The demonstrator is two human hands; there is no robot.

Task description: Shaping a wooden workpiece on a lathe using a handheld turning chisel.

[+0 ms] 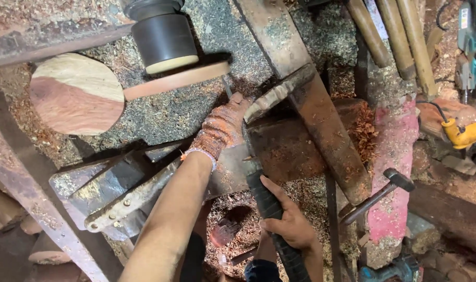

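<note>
Steel chisel blade [227, 86] meets the spinning wooden disc [178, 79] just past the gloved left hand [219, 128], which pins it to the rest. Right hand [290, 222] wraps closed around the black-taped handle [269, 206] lower down.

We see two arms, and both are bare with no sleeves. Our left hand [220, 129] wears a knitted work glove. The glove is pale, covered with orange-red dots, and dusty with wood bits. Its cuff ends in a light band with an orange edge. Our right hand [288, 222] wears nothing.
</note>
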